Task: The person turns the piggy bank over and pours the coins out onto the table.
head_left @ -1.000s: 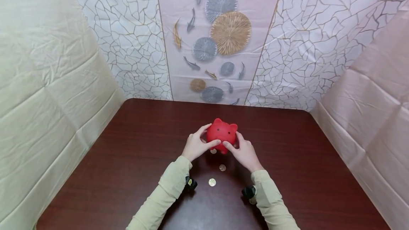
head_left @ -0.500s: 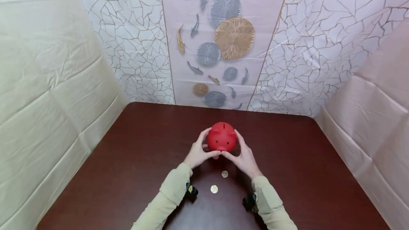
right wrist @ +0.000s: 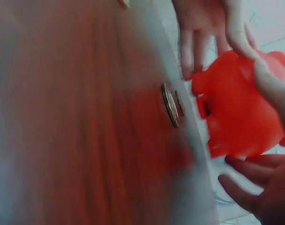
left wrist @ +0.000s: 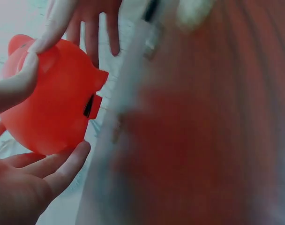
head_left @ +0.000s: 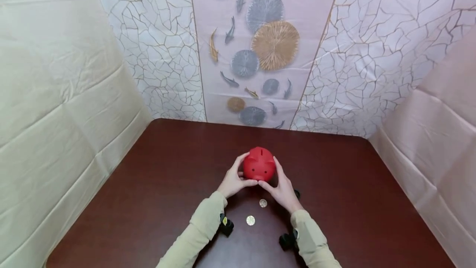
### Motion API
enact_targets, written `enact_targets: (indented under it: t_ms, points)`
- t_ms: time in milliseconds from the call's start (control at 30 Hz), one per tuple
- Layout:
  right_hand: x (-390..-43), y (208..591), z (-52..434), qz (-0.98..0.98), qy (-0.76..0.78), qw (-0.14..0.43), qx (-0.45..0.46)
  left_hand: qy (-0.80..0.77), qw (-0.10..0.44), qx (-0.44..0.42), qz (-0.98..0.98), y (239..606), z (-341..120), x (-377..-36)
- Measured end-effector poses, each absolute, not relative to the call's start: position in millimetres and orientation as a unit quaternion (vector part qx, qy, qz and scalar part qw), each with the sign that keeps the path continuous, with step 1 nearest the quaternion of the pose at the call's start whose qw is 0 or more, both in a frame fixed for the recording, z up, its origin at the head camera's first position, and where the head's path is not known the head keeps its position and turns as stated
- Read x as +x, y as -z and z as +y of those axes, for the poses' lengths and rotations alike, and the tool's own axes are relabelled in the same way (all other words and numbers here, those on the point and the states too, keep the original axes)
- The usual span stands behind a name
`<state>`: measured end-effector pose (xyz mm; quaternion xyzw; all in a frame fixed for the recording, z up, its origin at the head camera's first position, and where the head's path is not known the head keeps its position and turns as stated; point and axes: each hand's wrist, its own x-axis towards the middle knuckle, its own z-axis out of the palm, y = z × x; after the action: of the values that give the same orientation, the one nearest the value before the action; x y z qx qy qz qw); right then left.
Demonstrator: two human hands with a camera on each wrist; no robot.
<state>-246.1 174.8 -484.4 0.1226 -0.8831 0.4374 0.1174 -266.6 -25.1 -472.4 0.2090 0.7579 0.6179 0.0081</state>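
Head view: the red piggy bank [head_left: 259,164] sits centre frame, just below the middle, on the dark wooden table [head_left: 148,185], and you're cupping it from both sides, left hand [head_left: 233,180] and right hand [head_left: 281,185] each curled around a flank, thumbs meeting under the snout. Two coins lie loose just below your hands: smaller coin [head_left: 263,203] close to your right hand, larger coin [head_left: 251,220] lower, between your sleeves. Risk, as I read it: smooth round plastic held only by fingertips could roll or squirt out if you squeeze unevenly, and a sleeve sweeping back could knock a coin away. Left wrist view: the piggy bank [left wrist: 48,98] fills the left side, your left-hand fingers [left wrist: 63,166] wrapped under it, right-hand fingertips touching it from the top; the rest is blur. Right wrist view: the bank [right wrist: 241,112] is at right, right-hand fingers [right wrist: 250,183] curled beneath, both coins [right wrist: 170,104] visible edge-on mid-frame.
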Motion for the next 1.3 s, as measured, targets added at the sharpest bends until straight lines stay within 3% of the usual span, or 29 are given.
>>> enact_targets:
  t_ms: [133,333,533,800,1300]
  points:
    - [-245,482,176,-0.873,-0.459,0.118,0.115,-0.616,0.007,0.216,0.757,483,-22,-277]
    - [-240,469,176,-0.863,-0.459,0.169,0.126,-0.628,-0.019,0.226,0.745,477,-21,-277]
    - [-240,476,179,-0.861,-0.476,0.138,0.114,-0.617,-0.011,0.223,0.755,482,-23,-279]
    - [-237,479,179,-0.857,-0.479,0.14,0.127,-0.618,-0.012,0.229,0.752,486,-22,-275]
    - [-239,474,238,-0.875,-0.414,0.209,0.137,-0.608,-0.016,0.207,0.766,478,55,-278]
